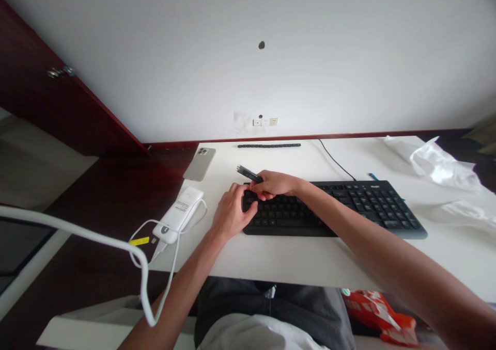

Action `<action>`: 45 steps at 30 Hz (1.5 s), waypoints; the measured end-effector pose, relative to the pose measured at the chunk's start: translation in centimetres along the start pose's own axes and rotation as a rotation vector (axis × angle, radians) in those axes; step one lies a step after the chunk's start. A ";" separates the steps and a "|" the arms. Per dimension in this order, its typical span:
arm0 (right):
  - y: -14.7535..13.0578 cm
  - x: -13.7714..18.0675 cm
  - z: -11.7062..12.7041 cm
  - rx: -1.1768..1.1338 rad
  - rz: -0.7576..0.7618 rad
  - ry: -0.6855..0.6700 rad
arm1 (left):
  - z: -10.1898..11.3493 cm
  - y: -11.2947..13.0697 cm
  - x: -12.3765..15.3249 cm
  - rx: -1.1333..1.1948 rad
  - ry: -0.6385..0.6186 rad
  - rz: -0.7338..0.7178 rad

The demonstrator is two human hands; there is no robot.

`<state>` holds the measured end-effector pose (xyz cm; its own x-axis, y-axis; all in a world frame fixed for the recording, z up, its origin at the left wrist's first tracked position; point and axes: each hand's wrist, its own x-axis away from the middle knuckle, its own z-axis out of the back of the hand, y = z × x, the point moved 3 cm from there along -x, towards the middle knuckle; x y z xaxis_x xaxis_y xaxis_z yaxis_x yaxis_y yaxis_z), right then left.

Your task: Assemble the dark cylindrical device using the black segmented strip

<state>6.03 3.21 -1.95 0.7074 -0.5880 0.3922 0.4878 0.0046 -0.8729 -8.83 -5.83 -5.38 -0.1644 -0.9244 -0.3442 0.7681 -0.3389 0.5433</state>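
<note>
A black keyboard (290,222) lies on the white desk, partly covered by my hands and right forearm. At its upper left corner, my right hand (274,184) is closed around a slim black pen-like tool (248,173). The tool's pale, slotted-looking end points up and left; its lower end is hidden by my fingers. My left hand (232,210) grips the keyboard's left end, thumb over the keys and fingertips close to my right fingers. Farther back on the desk, several small black keycaps (269,145) lie in a row.
To the left lie a phone (200,164) and a white power bank (179,215), whose white cable (144,272) loops over the desk edge. Crumpled clear plastic (442,164) sits at the right. A small blue item (373,176) lies behind the keyboard. A cord (335,159) runs backward.
</note>
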 end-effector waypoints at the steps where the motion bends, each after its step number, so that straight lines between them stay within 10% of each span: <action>1: 0.0 0.0 0.0 -0.012 -0.001 -0.001 | 0.0 0.0 0.0 -0.003 -0.001 0.003; 9: -1.3 0.6 -0.8 0.282 -0.003 0.094 | 0.2 -0.1 -0.3 0.061 0.013 0.020; 18: 0.8 -0.3 -0.7 -0.048 0.160 0.101 | -0.7 -0.6 -1.6 0.054 0.009 0.065; 29: 0.1 0.5 -2.6 0.118 0.216 0.522 | -0.7 -0.2 -1.4 -0.026 0.017 0.020; 45: 0.8 0.2 -3.2 0.122 0.353 0.648 | -0.8 0.2 -2.0 -0.140 -0.051 -0.030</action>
<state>4.98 0.48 -3.51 0.4079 -0.8937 -0.1871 0.3677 0.3483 -0.8623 -7.88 -3.93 -5.18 -0.2174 -0.9231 -0.3172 0.8406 -0.3423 0.4198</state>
